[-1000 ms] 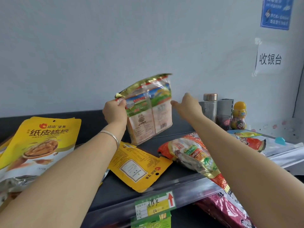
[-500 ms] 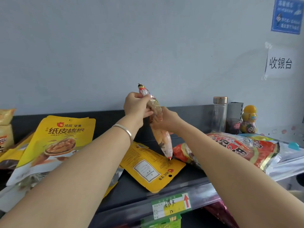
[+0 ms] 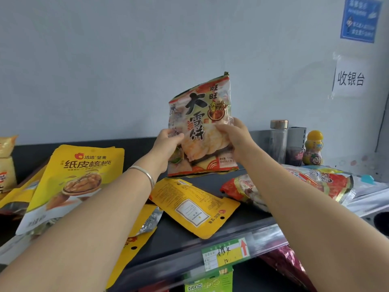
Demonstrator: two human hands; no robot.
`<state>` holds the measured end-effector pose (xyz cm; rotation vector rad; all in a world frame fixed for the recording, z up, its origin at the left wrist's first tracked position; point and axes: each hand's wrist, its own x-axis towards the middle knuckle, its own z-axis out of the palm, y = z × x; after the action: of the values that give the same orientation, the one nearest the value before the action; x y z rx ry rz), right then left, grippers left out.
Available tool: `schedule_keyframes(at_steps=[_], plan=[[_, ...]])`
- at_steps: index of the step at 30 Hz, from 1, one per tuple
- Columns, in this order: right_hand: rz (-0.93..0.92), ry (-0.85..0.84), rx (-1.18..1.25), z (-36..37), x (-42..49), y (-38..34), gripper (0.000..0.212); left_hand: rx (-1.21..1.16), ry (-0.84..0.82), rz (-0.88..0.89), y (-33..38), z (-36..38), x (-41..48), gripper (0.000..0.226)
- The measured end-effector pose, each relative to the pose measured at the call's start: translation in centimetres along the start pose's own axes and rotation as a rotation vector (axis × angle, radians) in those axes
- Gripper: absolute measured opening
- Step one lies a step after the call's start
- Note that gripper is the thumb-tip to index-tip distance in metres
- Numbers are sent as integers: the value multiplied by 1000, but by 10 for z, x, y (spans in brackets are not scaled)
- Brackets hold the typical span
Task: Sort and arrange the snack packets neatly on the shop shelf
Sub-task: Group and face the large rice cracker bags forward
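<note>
Both hands hold a rice cracker packet (image 3: 200, 127) upright near the back of the shelf (image 3: 189, 234), printed front towards the camera. The left hand (image 3: 168, 142) pinches its left edge with fingers and thumb curled round it. The right hand (image 3: 235, 140) grips the right side, fingers wrapped over the clear part. Pale round crackers show through the wrapper. The packet's lower edge is low over the shelf, but I cannot tell whether it touches.

A yellow walnut packet (image 3: 77, 178) leans on a pile at the left. Another yellow packet (image 3: 195, 205) lies back-up below the hands. A red packet (image 3: 315, 182) lies on its side at the right. Behind it stand a clear bottle (image 3: 278, 140) with a metal cap and a small yellow-capped bottle (image 3: 314, 148); their contents cannot be made out
</note>
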<state>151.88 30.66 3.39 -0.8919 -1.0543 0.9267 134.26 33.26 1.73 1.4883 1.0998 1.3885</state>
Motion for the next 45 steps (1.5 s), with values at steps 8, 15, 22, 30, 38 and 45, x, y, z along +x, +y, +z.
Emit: schedule_keyframes(at_steps=[8, 15, 22, 30, 38, 45], plan=[[66, -147, -1, -11, 0, 6, 25, -185, -40, -157, -6, -29, 5, 83], [-8, 33, -405, -11, 18, 18, 20, -244, 57, -147, -14, -23, 10, 50], [-9, 96, -776, -37, 28, 12, 48, -191, 194, 4, -16, 4, 7, 52], [29, 90, -1074, -78, 10, 11, 47, 56, 232, 222, -10, 45, -15, 50], [83, 145, -1308, -112, -19, 0, 44, 358, 280, 278, 1, 75, -39, 54], [220, 253, -1372, -152, -51, -2, 43, 776, 158, 452, 16, 119, -62, 53]])
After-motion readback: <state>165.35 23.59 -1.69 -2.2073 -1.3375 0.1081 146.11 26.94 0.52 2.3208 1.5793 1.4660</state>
